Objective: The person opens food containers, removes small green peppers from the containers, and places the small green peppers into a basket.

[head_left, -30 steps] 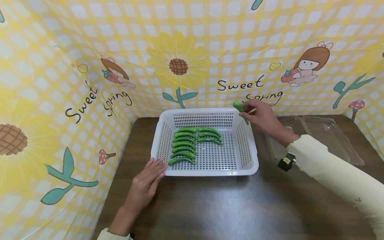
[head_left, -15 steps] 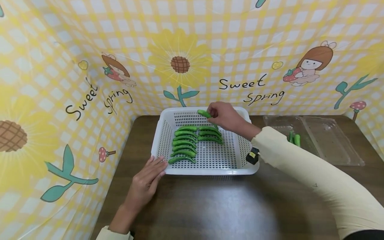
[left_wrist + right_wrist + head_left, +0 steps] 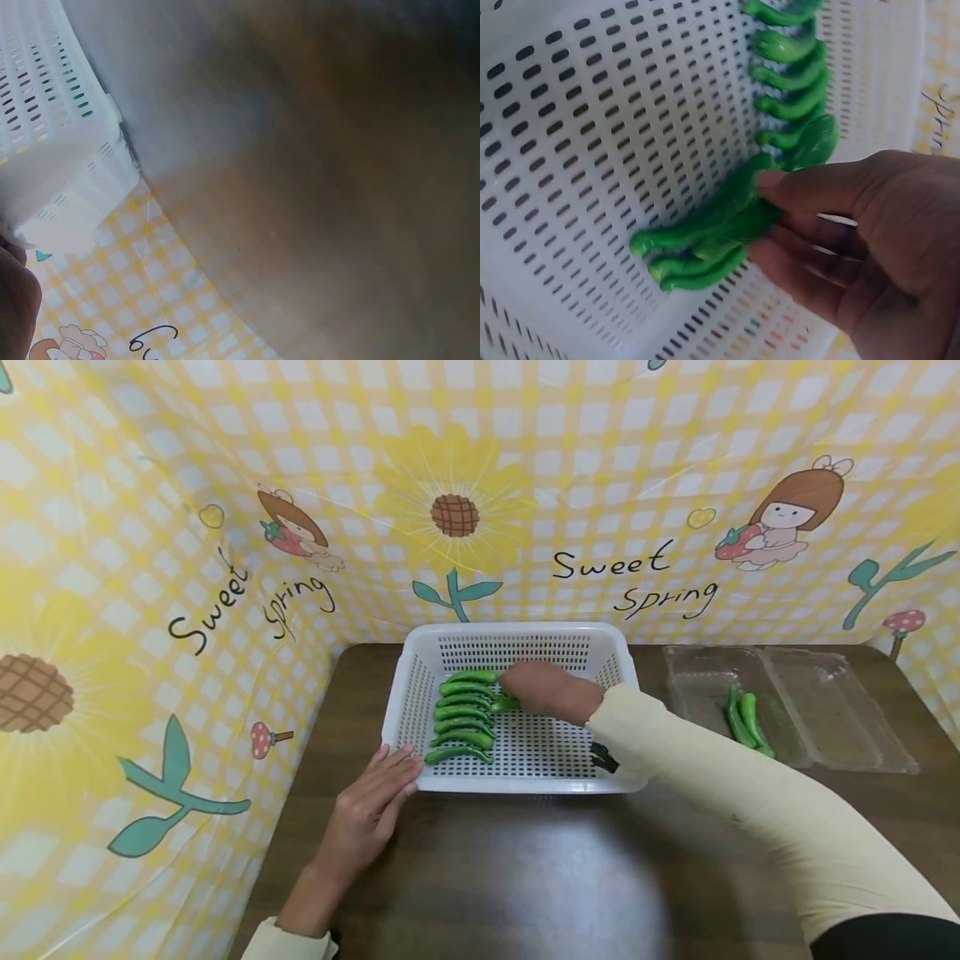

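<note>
A white perforated plastic basket (image 3: 517, 786) stands on the table, with a column of glossy green chili peppers (image 3: 462, 724) lying side by side in its left half. My right hand (image 3: 551, 690) is down inside the basket, near its middle. In the right wrist view, its thumb and fingers pinch another green chili pepper (image 3: 815, 141) just over a second group of peppers (image 3: 697, 225). That second group is mostly behind the hand in the head view. My left hand (image 3: 375, 802) rests its fingers on the basket's front left corner.
To the right of the basket lies a clear plastic clamshell box (image 3: 843, 718), opened flat, with a few green peppers (image 3: 742, 718) in its left half. A yellow checked cloth (image 3: 480, 543) rises behind and to the left of the dark wooden table (image 3: 510, 877).
My right hand has carried the pepper from the basket's right rim leftward and down to the peppers inside. The box's peppers have come into view. My left hand stays at the corner.
</note>
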Available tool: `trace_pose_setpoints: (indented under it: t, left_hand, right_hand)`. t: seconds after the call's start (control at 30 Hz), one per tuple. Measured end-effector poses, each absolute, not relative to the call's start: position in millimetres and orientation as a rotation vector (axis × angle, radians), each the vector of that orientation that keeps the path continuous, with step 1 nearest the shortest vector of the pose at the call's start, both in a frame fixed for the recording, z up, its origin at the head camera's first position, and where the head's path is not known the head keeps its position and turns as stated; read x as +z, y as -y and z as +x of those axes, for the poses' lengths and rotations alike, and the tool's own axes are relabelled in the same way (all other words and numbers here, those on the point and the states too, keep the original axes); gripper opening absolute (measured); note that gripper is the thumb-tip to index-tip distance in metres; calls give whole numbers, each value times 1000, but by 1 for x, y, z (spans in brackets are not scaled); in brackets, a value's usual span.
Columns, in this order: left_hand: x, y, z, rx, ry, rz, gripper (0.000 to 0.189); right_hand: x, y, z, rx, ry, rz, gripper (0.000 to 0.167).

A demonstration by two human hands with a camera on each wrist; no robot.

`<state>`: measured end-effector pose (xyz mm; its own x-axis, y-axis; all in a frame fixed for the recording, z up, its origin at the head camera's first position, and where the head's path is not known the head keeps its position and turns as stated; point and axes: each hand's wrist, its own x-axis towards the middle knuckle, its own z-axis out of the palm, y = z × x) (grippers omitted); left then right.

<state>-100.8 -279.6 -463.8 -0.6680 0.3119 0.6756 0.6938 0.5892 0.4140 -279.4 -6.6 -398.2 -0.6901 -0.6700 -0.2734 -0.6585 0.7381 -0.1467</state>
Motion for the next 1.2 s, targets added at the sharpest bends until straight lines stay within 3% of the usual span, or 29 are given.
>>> trace_pose_setpoints:
  t: [0.43, 0.8, 1.0, 1.2]
  left_hand:
    - [-465, 280, -101, -919, 2274, -793, 27]
    - [-465, 280, -102, -928, 2249, -807, 28]
    - [-465, 280, -101, -927, 2246, -811, 28]
    - [-466, 279, -103, -937, 2224, -819, 28]
  right_hand:
    - [-421, 16, -274, 89, -2644, -1011, 17]
    - [-406, 2, -278, 23, -2648, -966, 15]
    - [-379, -46, -284, -68, -2856, -1014, 12]
    - [-366, -135, -290, -199, -3110, -893, 9]
